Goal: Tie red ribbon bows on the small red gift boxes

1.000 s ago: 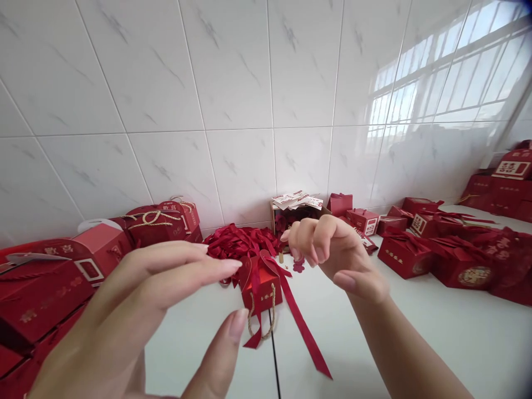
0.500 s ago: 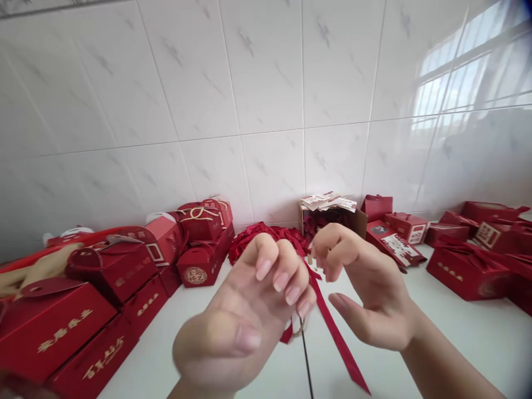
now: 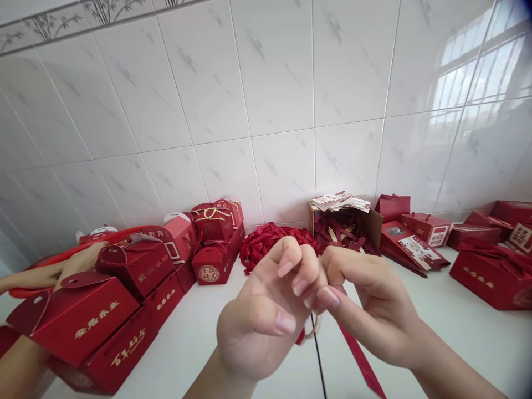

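Note:
My left hand (image 3: 266, 316) is raised with its palm turned up, fingers loosely curled and the thumb apart from them. Nothing shows in its palm. My right hand (image 3: 374, 302) pinches the little-finger side of my left hand, its thumb and index finger meeting at the left little finger. Behind and below the hands, a red ribbon (image 3: 361, 363) lies on the white table (image 3: 411, 382). A small loop of beige cord (image 3: 311, 327) shows just under the left fingers. Beyond the fingertips is a heap of red ribbon (image 3: 266, 244), partly hidden.
Stacked red gift boxes (image 3: 137, 327) line the left side; more red boxes (image 3: 490, 277) stand on the right. A cardboard box (image 3: 369, 221) holds dark red strips, with printed cards (image 3: 341, 201) on top. Another person's arm (image 3: 77, 269) reaches in beside a red rim (image 3: 120, 235) at left.
My hands have come together, with the right fingers now closed on the left little finger. The view has shifted left, and another person's arms show more at the left.

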Tool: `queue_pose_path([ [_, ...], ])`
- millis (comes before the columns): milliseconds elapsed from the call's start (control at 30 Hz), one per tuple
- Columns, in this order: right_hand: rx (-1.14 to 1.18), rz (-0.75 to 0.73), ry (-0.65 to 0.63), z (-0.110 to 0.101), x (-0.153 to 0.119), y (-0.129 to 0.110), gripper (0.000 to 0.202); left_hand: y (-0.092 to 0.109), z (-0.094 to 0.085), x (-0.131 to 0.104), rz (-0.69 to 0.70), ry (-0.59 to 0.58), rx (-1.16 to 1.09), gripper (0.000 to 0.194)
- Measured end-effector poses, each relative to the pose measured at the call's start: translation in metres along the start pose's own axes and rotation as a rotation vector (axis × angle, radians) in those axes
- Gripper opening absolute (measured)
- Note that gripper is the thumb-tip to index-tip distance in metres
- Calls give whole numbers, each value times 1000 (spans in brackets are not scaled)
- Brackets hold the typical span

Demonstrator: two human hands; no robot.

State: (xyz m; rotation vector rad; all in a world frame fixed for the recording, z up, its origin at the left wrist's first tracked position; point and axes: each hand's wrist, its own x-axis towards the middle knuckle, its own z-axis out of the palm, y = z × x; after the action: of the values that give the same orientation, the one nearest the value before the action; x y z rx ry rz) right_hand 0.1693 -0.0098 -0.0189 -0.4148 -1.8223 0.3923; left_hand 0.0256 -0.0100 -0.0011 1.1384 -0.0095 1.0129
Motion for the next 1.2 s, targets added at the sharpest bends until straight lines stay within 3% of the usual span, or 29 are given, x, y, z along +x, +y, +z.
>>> queue_pose_path([
  [233,-133,99,107,6,0,-4,42,-6,1,2,-15,7,65,39],
  [533,-197,128,122,7,-2,-2,46,-8,0,0,-45,-1,84,41],
  [1200,-227,186,99,11,-4,4,32,-7,0,2,-44,35,143,34],
])
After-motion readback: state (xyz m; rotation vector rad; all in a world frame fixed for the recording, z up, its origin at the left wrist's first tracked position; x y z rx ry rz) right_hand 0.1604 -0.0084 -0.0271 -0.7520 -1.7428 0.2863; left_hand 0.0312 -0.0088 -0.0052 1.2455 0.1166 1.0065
